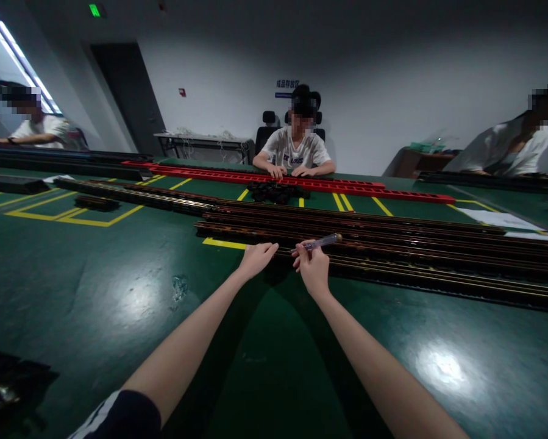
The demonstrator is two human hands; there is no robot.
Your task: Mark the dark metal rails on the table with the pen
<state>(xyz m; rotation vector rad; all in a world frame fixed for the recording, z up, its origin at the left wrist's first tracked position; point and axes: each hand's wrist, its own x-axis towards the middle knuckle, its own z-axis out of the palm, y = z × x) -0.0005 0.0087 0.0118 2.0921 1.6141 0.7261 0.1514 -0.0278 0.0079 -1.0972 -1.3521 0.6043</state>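
My right hand [314, 268] is closed around a small screwdriver [323, 241] with a clear handle. Its tip points left, toward the end of the front dark rail [392, 272]. At that same end my left hand [258, 259] is closed, thumb and fingers together on the rail; the exact grip is partly hidden. Behind both hands a bundle of long dark rails [369, 228] with thin coppery and yellowish lines lies across the green table [164, 341].
Across the table a person [296, 149] has both hands at long red slotted strips [347, 186]. A pile of black parts [276, 192] lies before them. Other people sit left and right. White papers [502, 218] lie right; a small clear plastic piece [179, 288] is left of my arms.
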